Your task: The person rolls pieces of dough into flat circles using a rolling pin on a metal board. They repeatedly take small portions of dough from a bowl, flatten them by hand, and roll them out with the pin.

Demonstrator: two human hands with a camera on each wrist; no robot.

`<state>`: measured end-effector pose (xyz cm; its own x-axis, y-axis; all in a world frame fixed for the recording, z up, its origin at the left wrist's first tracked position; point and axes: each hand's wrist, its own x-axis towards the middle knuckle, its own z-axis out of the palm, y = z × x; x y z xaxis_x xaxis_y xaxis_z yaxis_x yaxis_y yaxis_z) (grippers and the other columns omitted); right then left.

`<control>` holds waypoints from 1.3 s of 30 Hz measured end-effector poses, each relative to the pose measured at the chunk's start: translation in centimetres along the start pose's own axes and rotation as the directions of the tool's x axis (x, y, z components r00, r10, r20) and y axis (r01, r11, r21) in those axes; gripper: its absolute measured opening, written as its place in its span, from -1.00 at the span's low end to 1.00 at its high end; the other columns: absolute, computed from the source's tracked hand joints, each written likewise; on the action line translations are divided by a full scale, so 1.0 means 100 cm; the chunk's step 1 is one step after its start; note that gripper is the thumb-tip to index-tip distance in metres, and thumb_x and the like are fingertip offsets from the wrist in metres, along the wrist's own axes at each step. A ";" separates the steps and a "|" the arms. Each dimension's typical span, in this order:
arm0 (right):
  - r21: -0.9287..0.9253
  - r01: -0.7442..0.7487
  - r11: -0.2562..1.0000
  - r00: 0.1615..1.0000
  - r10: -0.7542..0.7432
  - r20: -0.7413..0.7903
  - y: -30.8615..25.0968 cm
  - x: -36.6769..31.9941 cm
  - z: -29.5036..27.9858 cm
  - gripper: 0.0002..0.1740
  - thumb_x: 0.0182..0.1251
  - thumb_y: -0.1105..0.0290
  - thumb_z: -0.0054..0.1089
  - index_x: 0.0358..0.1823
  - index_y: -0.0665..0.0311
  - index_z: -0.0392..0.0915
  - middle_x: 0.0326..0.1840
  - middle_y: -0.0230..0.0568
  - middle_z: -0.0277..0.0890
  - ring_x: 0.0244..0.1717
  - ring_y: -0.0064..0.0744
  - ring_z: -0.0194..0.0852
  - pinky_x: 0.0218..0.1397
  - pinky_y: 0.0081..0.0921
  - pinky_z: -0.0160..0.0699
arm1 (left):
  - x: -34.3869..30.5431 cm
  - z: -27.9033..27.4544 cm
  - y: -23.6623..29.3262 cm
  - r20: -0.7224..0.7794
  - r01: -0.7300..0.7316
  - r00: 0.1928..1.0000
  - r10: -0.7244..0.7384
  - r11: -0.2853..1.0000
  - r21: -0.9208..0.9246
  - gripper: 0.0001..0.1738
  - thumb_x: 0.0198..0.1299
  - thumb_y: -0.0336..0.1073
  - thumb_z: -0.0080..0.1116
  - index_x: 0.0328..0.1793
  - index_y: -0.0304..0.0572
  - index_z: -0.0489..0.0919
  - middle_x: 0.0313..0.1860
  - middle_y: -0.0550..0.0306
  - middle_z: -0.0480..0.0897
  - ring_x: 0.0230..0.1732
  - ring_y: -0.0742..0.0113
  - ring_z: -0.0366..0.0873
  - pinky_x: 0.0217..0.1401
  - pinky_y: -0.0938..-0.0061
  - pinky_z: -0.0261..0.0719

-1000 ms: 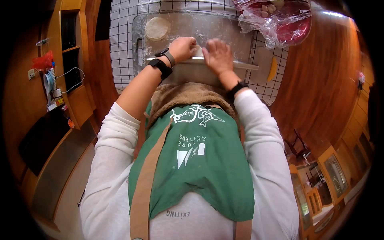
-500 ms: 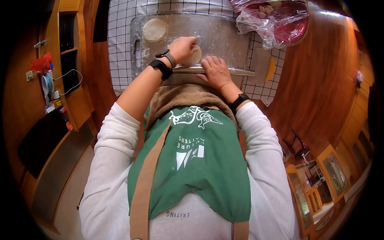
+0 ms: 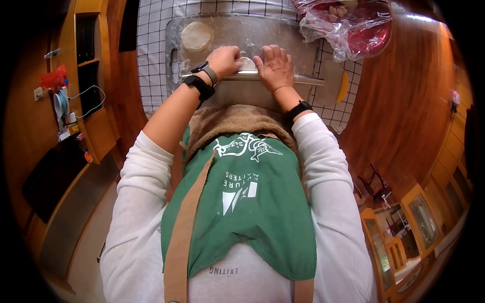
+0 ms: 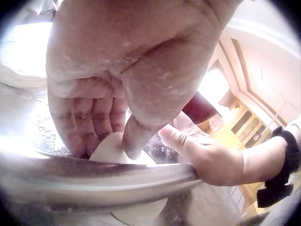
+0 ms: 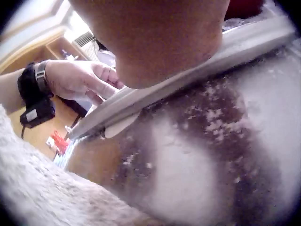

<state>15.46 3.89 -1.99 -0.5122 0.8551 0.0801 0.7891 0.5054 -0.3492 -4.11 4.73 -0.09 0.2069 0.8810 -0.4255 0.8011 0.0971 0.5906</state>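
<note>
My left hand (image 3: 225,61) pinches the edge of a thin white dough round (image 3: 246,64) between thumb and curled fingers. In the left wrist view the thumb lies over the dough (image 4: 110,147), just behind a shiny metal rolling pin (image 4: 94,181). The pin crosses the dough, and part of the round shows on its near side. My right hand (image 3: 276,68) rests with its palm on the rolling pin (image 3: 308,81), fingers straight and pointing away from me. Its palm hides part of the pin.
A floury metal board (image 3: 283,35) lies on a checked cloth (image 3: 151,76). Rolled dough rounds (image 3: 197,36) sit at its far left. A red bowl (image 3: 371,40) partly covered in plastic wrap stands at the far right. Something long and yellow (image 3: 343,87) lies right of the board.
The right hand drew the rolling pin toward the body, uncovering the dough round, then rolled it forward over the dough again. The left hand kept hold of the dough's edge.
</note>
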 end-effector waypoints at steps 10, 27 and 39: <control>-0.092 -0.109 0.990 0.994 0.108 -0.017 -0.001 0.012 0.000 -0.52 0.28 -0.11 0.05 0.01 0.06 0.32 0.00 -0.27 0.29 0.08 -0.26 0.22 0.13 -0.25 0.15 | 0.007 0.008 0.008 0.010 -0.125 0.992 0.124 0.988 0.087 -0.74 0.09 -0.20 0.28 -0.27 -0.27 0.58 -0.34 -0.14 0.65 -0.25 -0.14 0.60 -0.18 0.18 0.54; 0.095 0.360 0.928 0.925 -0.368 0.097 0.011 -0.026 -0.015 -0.64 0.24 0.05 0.13 -0.12 0.13 0.42 -0.16 -0.28 0.38 -0.07 -0.28 0.35 0.00 -0.36 0.32 | -0.006 0.002 0.001 0.079 0.046 0.996 -0.039 0.995 -0.090 -0.67 0.06 -0.20 0.27 -0.17 -0.34 0.59 -0.30 -0.16 0.66 -0.23 -0.01 0.62 -0.13 0.27 0.54; -0.131 -0.206 0.970 0.978 0.209 0.011 -0.005 0.003 0.010 -0.64 0.28 0.05 0.03 0.01 0.03 0.32 0.02 -0.30 0.26 0.09 -0.27 0.21 0.09 -0.24 0.16 | 0.007 0.002 0.010 -0.007 -0.041 0.999 0.040 0.999 -0.021 -0.71 0.07 -0.17 0.23 -0.24 -0.28 0.59 -0.34 -0.15 0.66 -0.25 -0.12 0.62 -0.18 0.18 0.55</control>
<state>14.58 3.83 -2.71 -0.3398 0.9405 -0.0050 0.9150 0.3293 -0.2330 -3.07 5.34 0.02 0.2352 0.8874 -0.3966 0.7800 0.0711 0.6217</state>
